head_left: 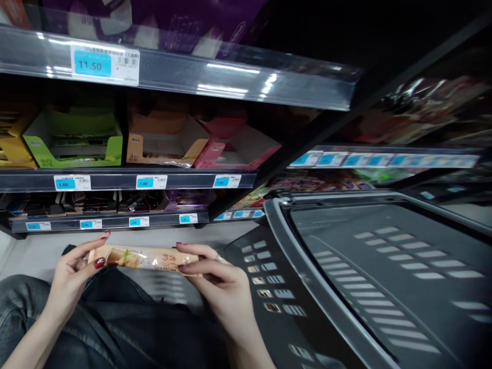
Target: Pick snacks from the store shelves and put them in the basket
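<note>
A long beige milk tea sachet, with a cup picture and reddish-brown lettering, is held level above my lap. My left hand pinches its left end between thumb and fingers. Around the right end, the fingers of my right hand are closed. On the shelf straight ahead stands an orange-beige display box in a matching colour, with some packets low inside it. A green box is to its left and a pink box to its right.
A dark grey plastic shopping basket with slotted walls stands close on my right. The upper shelf edge juts out above the boxes. Dark packets fill a lower shelf. More shelving with price tags runs along the right.
</note>
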The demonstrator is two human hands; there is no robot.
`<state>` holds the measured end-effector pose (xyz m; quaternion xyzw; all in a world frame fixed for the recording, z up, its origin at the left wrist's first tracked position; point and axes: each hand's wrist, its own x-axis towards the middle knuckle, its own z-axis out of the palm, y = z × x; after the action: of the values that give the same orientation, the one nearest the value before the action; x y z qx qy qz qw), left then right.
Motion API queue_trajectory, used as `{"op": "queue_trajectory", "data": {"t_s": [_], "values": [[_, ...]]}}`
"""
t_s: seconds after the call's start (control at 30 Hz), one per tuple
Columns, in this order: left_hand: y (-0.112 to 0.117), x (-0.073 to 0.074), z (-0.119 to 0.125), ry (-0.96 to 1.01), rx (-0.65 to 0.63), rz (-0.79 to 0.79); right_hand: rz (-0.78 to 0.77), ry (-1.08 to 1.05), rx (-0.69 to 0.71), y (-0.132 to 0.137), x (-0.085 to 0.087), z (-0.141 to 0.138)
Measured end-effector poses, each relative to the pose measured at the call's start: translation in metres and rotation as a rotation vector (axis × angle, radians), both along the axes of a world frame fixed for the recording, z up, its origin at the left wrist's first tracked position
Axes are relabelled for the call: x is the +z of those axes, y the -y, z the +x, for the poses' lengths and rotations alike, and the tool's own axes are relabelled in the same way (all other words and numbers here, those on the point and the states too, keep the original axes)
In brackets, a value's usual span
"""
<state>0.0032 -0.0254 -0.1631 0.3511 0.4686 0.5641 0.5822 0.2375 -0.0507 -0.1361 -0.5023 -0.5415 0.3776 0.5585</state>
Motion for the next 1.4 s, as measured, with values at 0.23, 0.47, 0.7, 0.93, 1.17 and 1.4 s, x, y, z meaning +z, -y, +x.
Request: {"op": "queue_trajectory", "data": {"t_s": [0.23, 0.47, 0.7, 0.93, 1.17, 1.4], "values": [[0.0, 0.001, 0.003, 0.064, 0.054, -0.053, 0.057, -0.032, 0.024, -0.001, -0.002, 0.0], [0.0, 0.001, 0.001, 0.086, 0.066, -0.045, 0.051, 0.053, -0.027, -0.001, -0.003, 0.0], [0.0, 0.001, -0.001, 0.043, -0.094, -0.048, 0.14, 0.047, -0.087, -0.003, -0.009, 0.005], [-0.003, -0.011, -0.007, -0.128, -0.168, -0.064, -0.015, 0.064, -0.109, -0.006, -0.009, 0.005], [-0.005, -0.02, -0.01, -0.193, -0.198, -0.124, -0.398, -0.078, -0.152, -0.008, -0.007, -0.001], [-0.005, -0.015, -0.002, 0.025, -0.138, -0.271, -0.349, -0.446, -0.046, -0.005, -0.008, -0.006]]}}
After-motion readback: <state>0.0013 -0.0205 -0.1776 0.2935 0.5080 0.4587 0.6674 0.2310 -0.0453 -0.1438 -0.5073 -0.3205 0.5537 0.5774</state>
